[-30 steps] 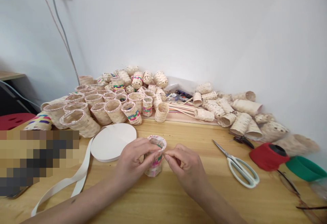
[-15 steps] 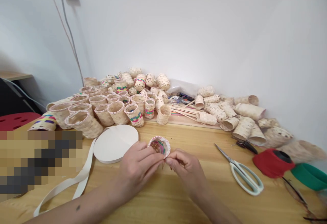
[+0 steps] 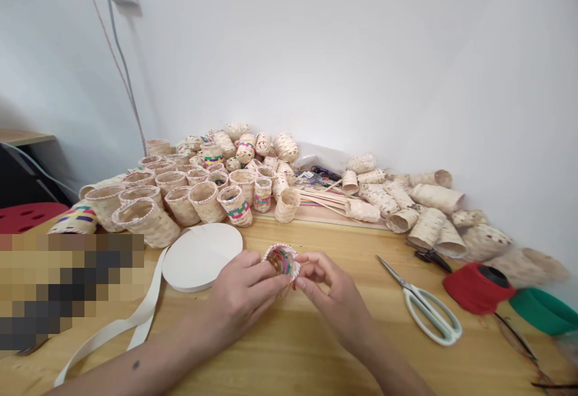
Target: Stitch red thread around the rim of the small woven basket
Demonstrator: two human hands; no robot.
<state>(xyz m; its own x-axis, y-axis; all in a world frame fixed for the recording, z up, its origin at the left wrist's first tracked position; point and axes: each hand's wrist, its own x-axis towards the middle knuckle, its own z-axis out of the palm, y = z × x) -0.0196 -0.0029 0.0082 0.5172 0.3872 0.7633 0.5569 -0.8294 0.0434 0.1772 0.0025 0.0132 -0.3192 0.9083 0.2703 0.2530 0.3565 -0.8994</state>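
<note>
A small woven basket [image 3: 283, 259] is tilted so its mouth faces me, showing pink, green and brown strips inside and a red-and-white wrapped rim. My left hand [image 3: 246, 284] is closed around its left and lower side. At the right edge of the rim, the bent fingers and thumb of my right hand [image 3: 329, 293] take hold of it. A bit of red thread hangs below the rim near my right thumb; whether the fingers also pinch it is hard to see. Scissors [image 3: 428, 309] with pale handles lie to the right of my right hand.
Rimmed woven baskets [image 3: 180, 200] crowd the back left. Unrimmed woven tubes [image 3: 427, 227] pile up at the back right, with thin bamboo strips [image 3: 323, 198] between. A roll of white tape [image 3: 203, 257] lies left; red thread [image 3: 476, 290] and a green ring [image 3: 544, 312] stand right.
My right hand has loosened its tight pinch below the rim, and its fingers have shifted up along the rim's right edge. The left hand keeps its hold on the basket.
</note>
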